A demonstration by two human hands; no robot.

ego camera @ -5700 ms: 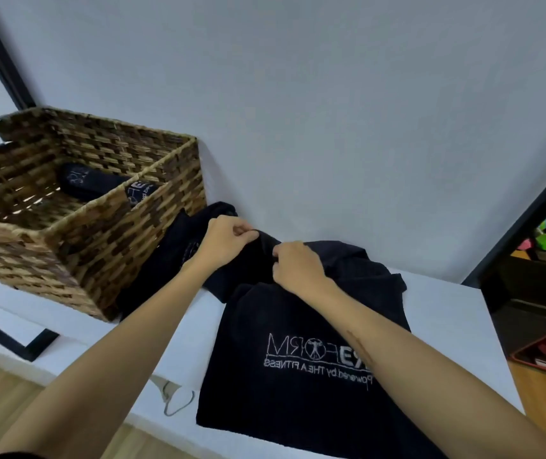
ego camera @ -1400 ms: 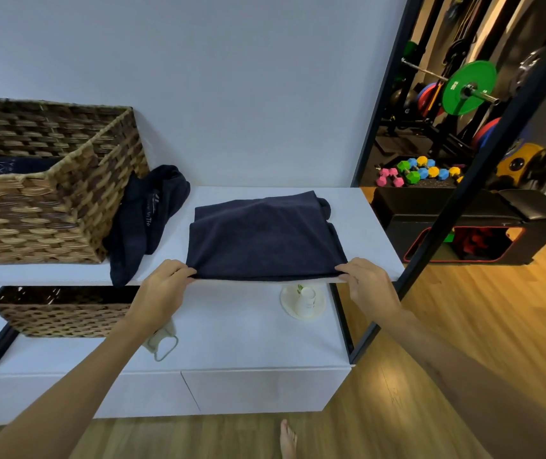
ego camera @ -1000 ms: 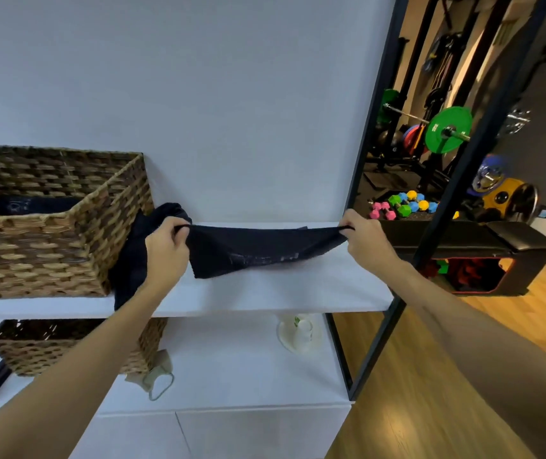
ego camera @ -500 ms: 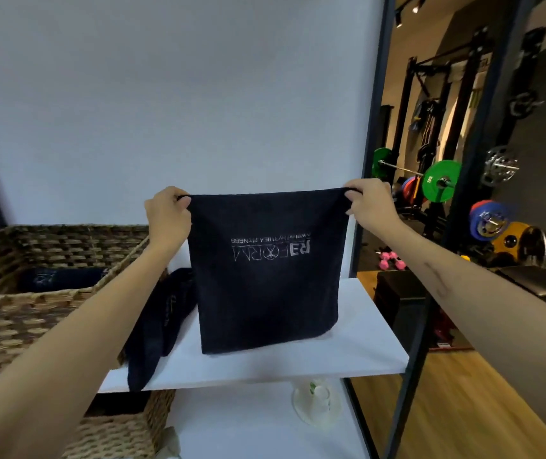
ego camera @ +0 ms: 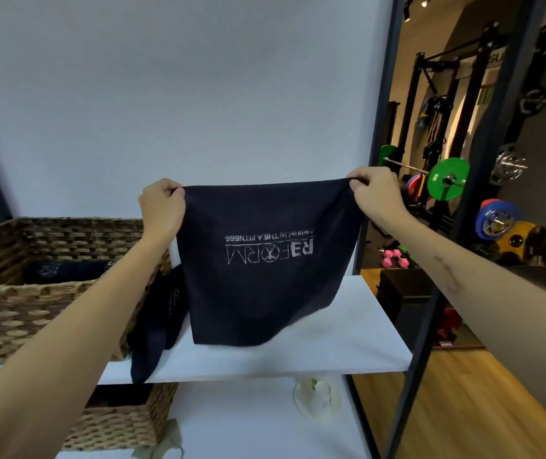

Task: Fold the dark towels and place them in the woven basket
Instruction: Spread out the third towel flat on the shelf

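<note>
White shelf (ego camera: 348,342) by gym | left hand (ego camera: 160,207), right hand (ego camera: 376,193) pinch towel's (ego camera: 265,276) top corners, hanging it flat for folding | basket (ego camera: 49,293) beside, towels inside

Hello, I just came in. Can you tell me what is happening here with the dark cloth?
A person is folding gym towels. The left hand and right hand each pinch a top corner of a dark towel, holding it up so it hangs above the white shelf; its printed logo appears upside down. Another dark towel lies crumpled beside the woven basket, which already holds at least one folded towel.
</note>
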